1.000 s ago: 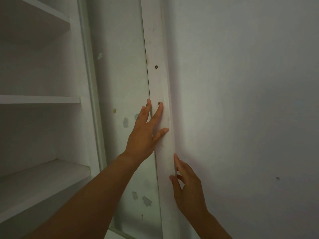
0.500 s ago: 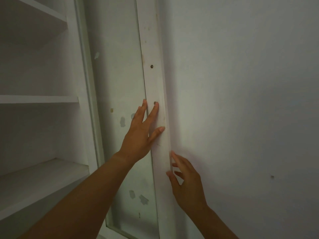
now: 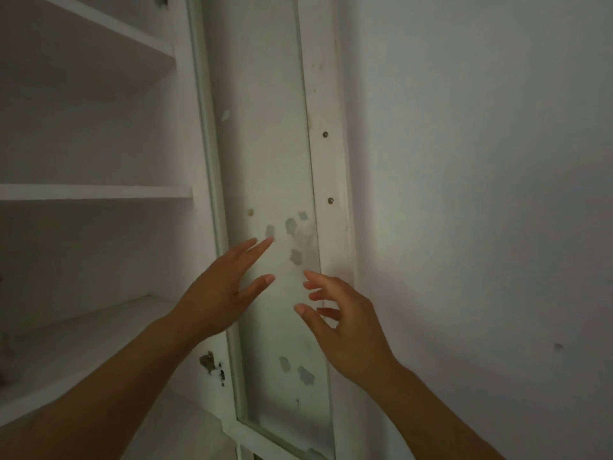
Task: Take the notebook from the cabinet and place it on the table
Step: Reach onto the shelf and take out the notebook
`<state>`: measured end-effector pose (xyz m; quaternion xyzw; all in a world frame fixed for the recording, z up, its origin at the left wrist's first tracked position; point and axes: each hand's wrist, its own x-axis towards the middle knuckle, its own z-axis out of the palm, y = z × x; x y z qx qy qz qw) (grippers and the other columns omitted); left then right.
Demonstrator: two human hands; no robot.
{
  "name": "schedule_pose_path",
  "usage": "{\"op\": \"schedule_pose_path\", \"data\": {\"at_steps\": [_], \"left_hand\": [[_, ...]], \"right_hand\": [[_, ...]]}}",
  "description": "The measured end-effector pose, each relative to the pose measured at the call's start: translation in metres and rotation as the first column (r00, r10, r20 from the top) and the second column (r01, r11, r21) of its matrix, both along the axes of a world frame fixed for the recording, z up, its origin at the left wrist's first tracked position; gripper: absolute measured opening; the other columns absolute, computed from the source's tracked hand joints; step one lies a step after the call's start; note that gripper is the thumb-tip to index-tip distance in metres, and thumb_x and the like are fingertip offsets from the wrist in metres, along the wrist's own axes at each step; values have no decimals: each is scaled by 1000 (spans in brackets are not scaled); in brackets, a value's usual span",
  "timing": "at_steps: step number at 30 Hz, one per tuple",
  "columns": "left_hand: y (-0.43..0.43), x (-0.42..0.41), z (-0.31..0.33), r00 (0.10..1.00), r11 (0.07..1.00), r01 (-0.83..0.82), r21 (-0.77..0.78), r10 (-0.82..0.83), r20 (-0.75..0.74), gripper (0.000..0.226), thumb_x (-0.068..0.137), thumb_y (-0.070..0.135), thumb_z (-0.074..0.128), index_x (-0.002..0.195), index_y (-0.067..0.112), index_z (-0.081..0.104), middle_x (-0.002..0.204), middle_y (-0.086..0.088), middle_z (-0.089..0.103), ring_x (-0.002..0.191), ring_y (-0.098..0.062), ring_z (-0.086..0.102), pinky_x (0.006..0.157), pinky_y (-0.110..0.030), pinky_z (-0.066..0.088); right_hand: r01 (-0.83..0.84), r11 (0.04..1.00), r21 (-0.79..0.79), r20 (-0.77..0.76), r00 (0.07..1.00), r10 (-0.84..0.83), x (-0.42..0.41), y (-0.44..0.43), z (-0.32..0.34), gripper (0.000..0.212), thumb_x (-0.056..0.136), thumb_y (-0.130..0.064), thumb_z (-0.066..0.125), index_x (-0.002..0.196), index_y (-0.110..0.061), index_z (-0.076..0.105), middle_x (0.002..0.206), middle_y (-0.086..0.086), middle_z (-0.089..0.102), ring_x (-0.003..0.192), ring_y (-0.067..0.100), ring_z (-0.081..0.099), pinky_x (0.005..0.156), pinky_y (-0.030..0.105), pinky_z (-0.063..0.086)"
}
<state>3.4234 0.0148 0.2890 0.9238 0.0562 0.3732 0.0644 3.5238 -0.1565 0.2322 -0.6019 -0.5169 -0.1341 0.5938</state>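
A white cabinet (image 3: pixel 99 192) fills the left side, with bare shelves showing. Its glass door (image 3: pixel 265 161) stands open flat against the wall, with a white frame (image 3: pixel 330 167) holding two screws. My left hand (image 3: pixel 219 287) hovers in front of the glass with fingers spread, holding nothing. My right hand (image 3: pixel 345 323) is just right of it, fingers apart, near the frame's lower part and off its surface. No notebook shows in this view.
A plain white wall (image 3: pixel 481 194) takes up the right half. A small metal latch (image 3: pixel 212 365) sits on the cabinet's frame below my left forearm. A dark object (image 3: pixel 3 360) peeks in at the far left edge of the lower shelf.
Both hands have come off the door frame and drawn back toward me. The view has shifted, so the door and cabinet sit further right and lower shelves show more.
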Motion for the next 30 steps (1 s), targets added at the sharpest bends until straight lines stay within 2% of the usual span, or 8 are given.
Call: {"op": "schedule_pose_path", "data": {"at_steps": [2, 4, 8, 11, 14, 18, 24, 30], "left_hand": [[15, -24, -1, 998, 998, -50, 29, 51, -21, 63, 81, 70, 31, 137, 48, 16, 150, 6, 28, 133, -7, 26, 107, -30, 25], [31, -48, 1, 990, 991, -128, 50, 131, -51, 61, 82, 62, 36, 138, 45, 20, 149, 6, 30, 134, -10, 28, 107, -30, 27], [65, -95, 8, 955, 956, -282, 81, 287, -67, 63, 78, 61, 34, 138, 43, 25, 148, 6, 33, 133, -12, 31, 107, -33, 30], [89, -127, 15, 926, 924, -362, 120, 371, -68, 62, 80, 68, 33, 136, 42, 29, 147, 6, 33, 132, -13, 33, 105, -30, 28], [105, -153, 24, 901, 897, -416, 151, 429, -66, 61, 82, 67, 33, 136, 41, 30, 148, 7, 31, 134, -12, 30, 104, -27, 23], [121, -176, 33, 871, 867, -471, 164, 487, -69, 53, 85, 53, 37, 136, 40, 30, 149, 7, 30, 133, -13, 31, 105, -29, 24], [136, -206, 32, 837, 832, -532, 159, 545, -52, 59, 79, 59, 32, 136, 43, 30, 149, 10, 29, 134, -12, 30, 107, -33, 27], [141, -225, 23, 764, 743, -625, 240, 646, -11, 59, 78, 57, 28, 135, 41, 31, 149, 9, 29, 135, -14, 28, 105, -31, 25]], "right_hand": [[-38, 999, -14, -3, 999, 38, -8, 18, 3, 40, 84, -36, 60, 121, -38, 47, 113, -18, 56, 102, 0, 54, 87, 16, 48], [-72, 997, -22, 0, 997, 72, -18, 38, 6, 41, 84, -34, 61, 123, -32, 49, 114, -14, 57, 102, 1, 55, 88, 19, 49], [-160, 987, -18, 15, 987, 160, -41, 82, 12, 42, 83, -35, 61, 123, -31, 51, 113, -12, 58, 102, 3, 55, 89, 24, 50], [-218, 976, -10, 19, 976, 218, -58, 119, 19, 41, 82, -34, 62, 122, -32, 51, 113, -14, 58, 101, 1, 55, 88, 20, 50], [-270, 963, 2, 50, 962, 270, -77, 153, 28, 39, 83, -33, 62, 121, -31, 52, 114, -13, 58, 101, 0, 55, 84, 13, 48], [-333, 942, 33, 78, 941, 330, -98, 193, 37, 38, 83, -30, 63, 120, -27, 53, 114, -10, 59, 100, 1, 56, 84, 17, 50], [-412, 909, 64, 72, 910, 408, -120, 239, 33, 37, 83, -31, 62, 119, -29, 53, 112, -13, 57, 100, -1, 55, 83, 14, 49], [-515, 856, 43, 74, 856, 511, -139, 281, 21, 37, 83, -30, 62, 119, -29, 54, 111, -12, 58, 99, 0, 56, 84, 21, 51]]}}
